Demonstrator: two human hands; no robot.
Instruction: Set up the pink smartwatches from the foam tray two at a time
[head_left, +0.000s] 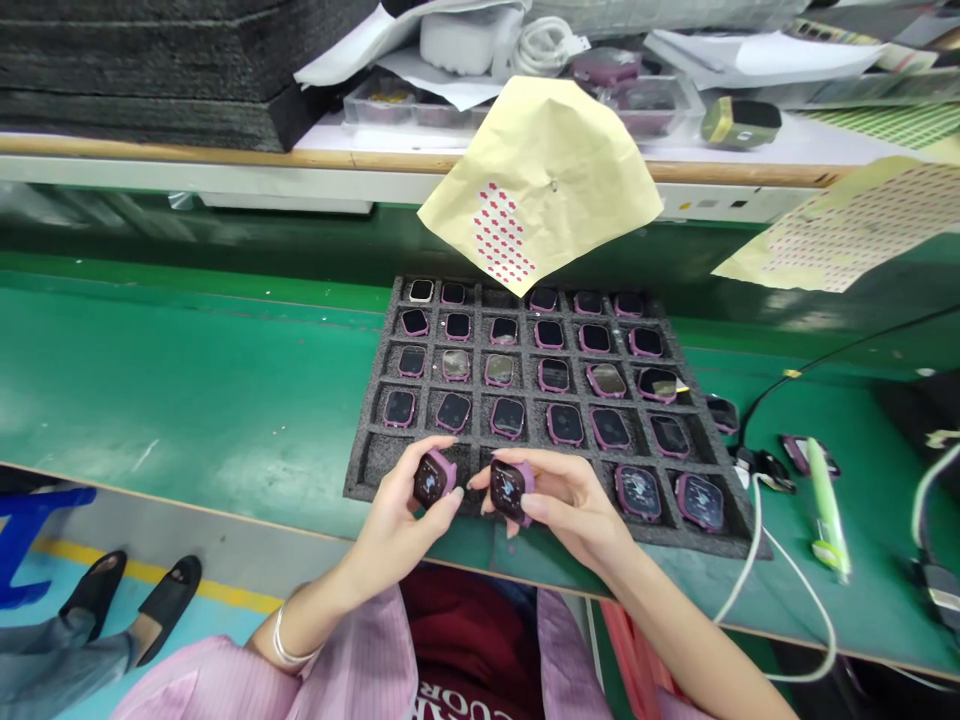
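Two lit purple watches (433,478) (508,487) held over near edge of dark foam tray (386,455): left hand (405,512) pinches one, right hand (574,500) pinches the other. Tray sits by near edge of surface (187,370); more watches (700,500) at its near-right corner, green pen-like tool (825,505) past right edge.

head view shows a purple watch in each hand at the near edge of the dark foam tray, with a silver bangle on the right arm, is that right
Not quite: the head view shows the silver bangle on the left arm. Otherwise yes: left hand and right hand each hold a purple watch at the dark foam tray's near edge.
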